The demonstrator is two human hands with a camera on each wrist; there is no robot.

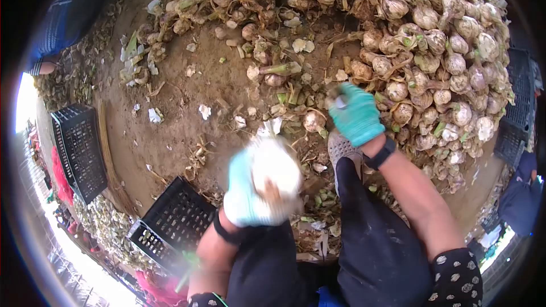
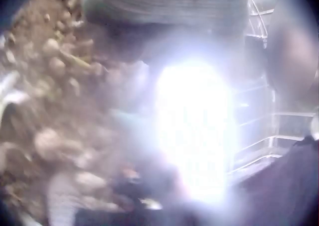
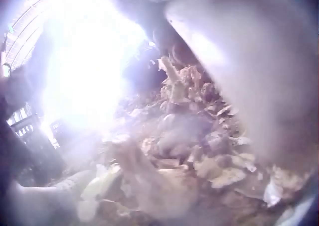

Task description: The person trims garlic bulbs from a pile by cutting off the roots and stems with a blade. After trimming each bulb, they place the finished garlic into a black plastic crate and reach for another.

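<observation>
Blurred by motion, the left hand point(image 1: 244, 187) in a pale teal glove grips a large white garlic bulb point(image 1: 277, 165) above the ground, between the knees and the pile. The teal-gloved right hand point(image 1: 357, 115) is at the near left edge of the garlic pile point(image 1: 424, 68), above a shoe. A small greyish shiny thing point(image 1: 340, 102) shows by its fingers, too blurred to identify. Just left of that hand, a loose garlic bulb point(image 1: 314, 120) lies on the soil. Glare hides most detail in both wrist views.
Black crates point(image 1: 79, 150) stand at the left, with another crate point(image 1: 179, 216) beside the left forearm. More crates point(image 1: 516, 96) are behind the pile at the right. Cut stems and peels litter the soil point(image 1: 176, 96). Other people's clothing shows at the upper left and far right.
</observation>
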